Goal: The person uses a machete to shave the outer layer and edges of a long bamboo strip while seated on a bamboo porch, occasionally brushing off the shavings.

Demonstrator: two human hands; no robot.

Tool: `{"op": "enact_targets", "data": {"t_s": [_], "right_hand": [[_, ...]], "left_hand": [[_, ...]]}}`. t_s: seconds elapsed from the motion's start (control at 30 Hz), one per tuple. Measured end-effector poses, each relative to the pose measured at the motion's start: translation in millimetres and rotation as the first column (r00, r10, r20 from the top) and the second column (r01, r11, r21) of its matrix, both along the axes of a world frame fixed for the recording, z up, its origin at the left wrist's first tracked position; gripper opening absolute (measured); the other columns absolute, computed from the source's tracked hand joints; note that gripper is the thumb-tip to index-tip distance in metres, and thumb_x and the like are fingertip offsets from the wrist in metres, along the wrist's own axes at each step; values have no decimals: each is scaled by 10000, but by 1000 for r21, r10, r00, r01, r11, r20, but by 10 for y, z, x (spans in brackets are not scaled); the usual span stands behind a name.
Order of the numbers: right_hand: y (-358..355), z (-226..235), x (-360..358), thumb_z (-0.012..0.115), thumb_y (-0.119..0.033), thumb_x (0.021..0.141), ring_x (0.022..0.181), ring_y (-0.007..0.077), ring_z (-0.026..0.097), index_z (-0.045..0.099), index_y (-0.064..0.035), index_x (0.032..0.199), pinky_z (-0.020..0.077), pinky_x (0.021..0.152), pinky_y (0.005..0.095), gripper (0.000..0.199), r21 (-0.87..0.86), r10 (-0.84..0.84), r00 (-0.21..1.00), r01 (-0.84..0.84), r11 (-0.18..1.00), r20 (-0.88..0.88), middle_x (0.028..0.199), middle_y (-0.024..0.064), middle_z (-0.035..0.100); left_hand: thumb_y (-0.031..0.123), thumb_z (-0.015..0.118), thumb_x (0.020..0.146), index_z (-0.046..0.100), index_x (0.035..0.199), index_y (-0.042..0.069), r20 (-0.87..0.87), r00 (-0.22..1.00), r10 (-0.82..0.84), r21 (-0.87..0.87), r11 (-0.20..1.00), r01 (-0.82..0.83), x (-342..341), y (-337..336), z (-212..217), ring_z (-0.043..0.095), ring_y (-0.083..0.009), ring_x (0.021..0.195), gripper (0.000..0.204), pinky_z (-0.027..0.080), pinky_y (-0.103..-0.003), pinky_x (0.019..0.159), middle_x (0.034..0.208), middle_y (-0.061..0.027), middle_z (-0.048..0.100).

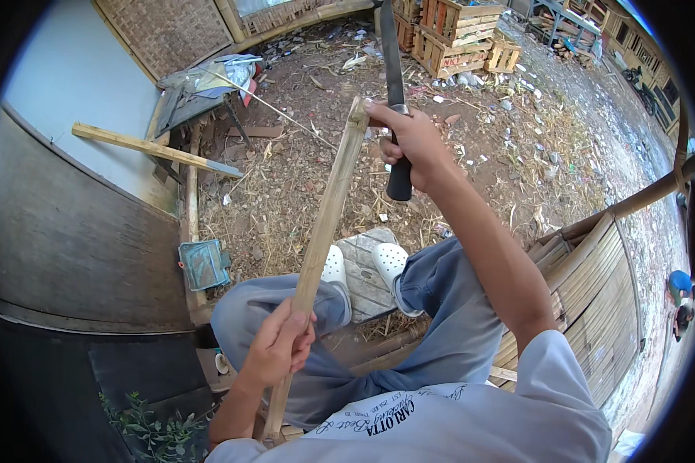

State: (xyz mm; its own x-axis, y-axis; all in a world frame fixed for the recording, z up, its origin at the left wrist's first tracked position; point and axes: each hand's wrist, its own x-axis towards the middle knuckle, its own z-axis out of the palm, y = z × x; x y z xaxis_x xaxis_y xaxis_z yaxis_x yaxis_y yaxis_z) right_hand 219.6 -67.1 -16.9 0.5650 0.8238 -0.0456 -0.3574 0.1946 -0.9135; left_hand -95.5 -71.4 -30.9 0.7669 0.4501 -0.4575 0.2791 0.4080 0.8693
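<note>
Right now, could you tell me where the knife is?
The knife is upright at upper centre of the head view, its dark handle in the right hand, beside the bamboo strip.

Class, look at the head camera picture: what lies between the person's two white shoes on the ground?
In the head view, a grey, square paving block lies between the two white shoes, on dirt strewn with dry straw. The bamboo strip crosses in front of the left one.
</note>
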Motion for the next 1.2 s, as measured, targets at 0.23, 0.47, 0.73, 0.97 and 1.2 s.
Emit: {"op": "enact_targets", "data": {"t_s": [0.23, 0.47, 0.73, 0.97, 1.2], "right_hand": [[-34, 129, -402, 702, -164, 838, 431, 36, 374, 534, -24, 986, 318, 414, 211, 264, 95, 174, 979, -164, 982, -109, 833, 52, 608], [-85, 35, -554, 607, -374, 864, 520, 220, 584, 600, 6, 883, 452, 528, 370, 381, -257, 169, 665, 36, 966, 728, 542, 104, 567], [87, -182, -403, 651, -213, 735, 596, 376, 611, 574, -50, 746, 484, 583, 466, 181, -325, 333, -11, 191, 926, 943, 596, 163, 597], [126, -252, -530, 644, -212, 743, 588, 370, 614, 601, -48, 744, 492, 582, 469, 170, -262, 273, -34, 196, 945, 961, 600, 179, 599], [15, -314, -524, 597, -187, 771, 599, 347, 639, 622, -12, 751, 509, 594, 459, 178, -307, 340, -73, 287, 908, 938, 604, 183, 609]], "left_hand": [[322, 358, 1023, 489, 977, 40, -47, 998, -47, 298, 953, 59, 336, 343, 236, 437, -82, 430, 314, 388, -228, 394, 625, -26, 487], [317, 379, 1024, 521, 915, 34, -35, 995, 96, 664, 746, -49, 678, 454, -32, 377, -55, 441, 334, 307, -220, 404, 579, 21, 431], [277, 399, 1018, 521, 842, 1, -25, 984, 174, 854, 516, -70, 747, 528, -210, 420, -115, 495, 349, 344, -297, 475, 551, -39, 447], [273, 371, 1022, 524, 836, 1, -14, 986, 163, 853, 517, -73, 734, 470, -175, 434, -129, 487, 364, 354, -305, 475, 544, -45, 448], [247, 379, 1012, 519, 848, -6, -45, 991, 130, 855, 518, -29, 609, 366, -148, 554, -390, 526, 333, 388, -450, 496, 567, -205, 533]]}}
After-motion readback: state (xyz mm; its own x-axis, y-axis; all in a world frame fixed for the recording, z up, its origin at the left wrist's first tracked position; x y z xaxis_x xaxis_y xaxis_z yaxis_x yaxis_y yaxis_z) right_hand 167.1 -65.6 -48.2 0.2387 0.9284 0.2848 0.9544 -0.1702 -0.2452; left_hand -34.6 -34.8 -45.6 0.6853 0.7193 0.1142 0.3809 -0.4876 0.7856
